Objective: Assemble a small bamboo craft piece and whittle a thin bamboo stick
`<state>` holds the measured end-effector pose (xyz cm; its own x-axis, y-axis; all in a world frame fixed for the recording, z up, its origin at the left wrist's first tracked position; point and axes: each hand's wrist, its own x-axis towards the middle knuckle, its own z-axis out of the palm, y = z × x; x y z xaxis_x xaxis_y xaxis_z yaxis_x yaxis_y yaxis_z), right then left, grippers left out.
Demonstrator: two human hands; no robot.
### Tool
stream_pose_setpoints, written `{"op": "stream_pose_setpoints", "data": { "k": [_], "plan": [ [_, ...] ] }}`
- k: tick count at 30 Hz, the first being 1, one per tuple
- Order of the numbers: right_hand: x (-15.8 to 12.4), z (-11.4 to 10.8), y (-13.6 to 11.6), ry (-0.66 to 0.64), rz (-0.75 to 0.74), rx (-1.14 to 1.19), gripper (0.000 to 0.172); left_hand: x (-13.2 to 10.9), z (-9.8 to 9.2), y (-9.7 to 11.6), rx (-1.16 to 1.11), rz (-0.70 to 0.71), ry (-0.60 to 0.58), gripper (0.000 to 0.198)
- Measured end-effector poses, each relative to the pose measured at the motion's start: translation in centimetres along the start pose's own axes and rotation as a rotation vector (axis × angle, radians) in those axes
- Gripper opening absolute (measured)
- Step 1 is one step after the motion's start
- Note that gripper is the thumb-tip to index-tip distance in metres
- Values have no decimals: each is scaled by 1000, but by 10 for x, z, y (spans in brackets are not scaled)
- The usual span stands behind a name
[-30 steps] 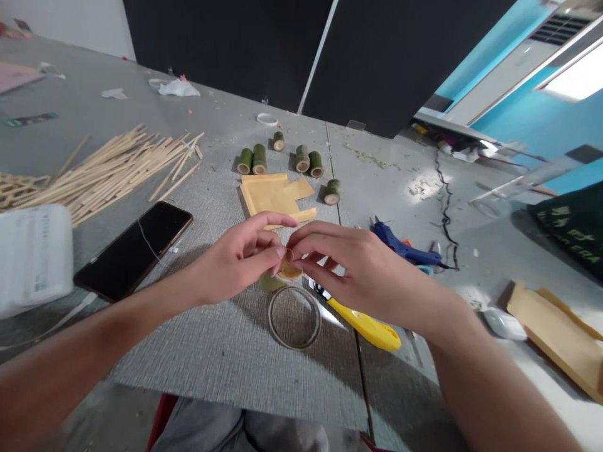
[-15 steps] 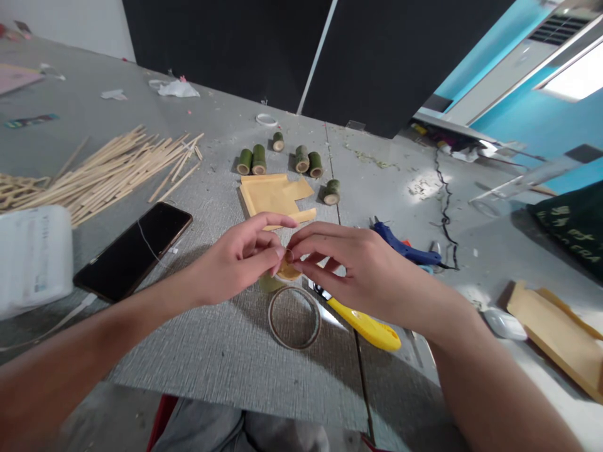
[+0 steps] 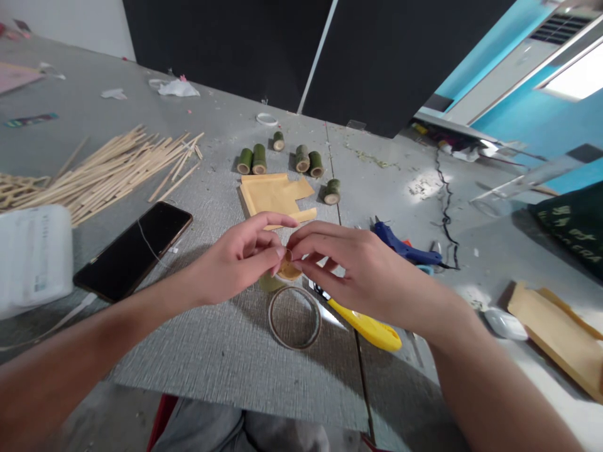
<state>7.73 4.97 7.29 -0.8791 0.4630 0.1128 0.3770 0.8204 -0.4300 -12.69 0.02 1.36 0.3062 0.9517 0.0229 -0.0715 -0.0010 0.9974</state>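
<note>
My left hand (image 3: 240, 260) and my right hand (image 3: 362, 270) meet over the grey mat (image 3: 226, 351), fingertips pinched together on a short bamboo piece (image 3: 286, 272) with a pale cut end. A thin wire or thread seems to run between the fingertips; it is too fine to be sure. Just below the hands lies a tape ring (image 3: 295, 317). A yellow utility knife (image 3: 365, 323) lies under my right hand.
Several green bamboo sections (image 3: 282, 163) and tan card pieces (image 3: 276, 194) lie beyond the hands. A black phone (image 3: 134, 250), a pile of thin sticks (image 3: 108, 169) and a white box (image 3: 32, 257) are at left. A blue glue gun (image 3: 405, 248) and brown card (image 3: 556, 336) are at right.
</note>
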Motion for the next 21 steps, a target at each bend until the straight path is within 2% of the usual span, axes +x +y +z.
{"op": "stream_pose_setpoints", "data": {
  "k": [21],
  "plan": [
    [1,-1,-1,7,2,19,14,0,-1,-3,-2,7,-18,35]
  ]
}}
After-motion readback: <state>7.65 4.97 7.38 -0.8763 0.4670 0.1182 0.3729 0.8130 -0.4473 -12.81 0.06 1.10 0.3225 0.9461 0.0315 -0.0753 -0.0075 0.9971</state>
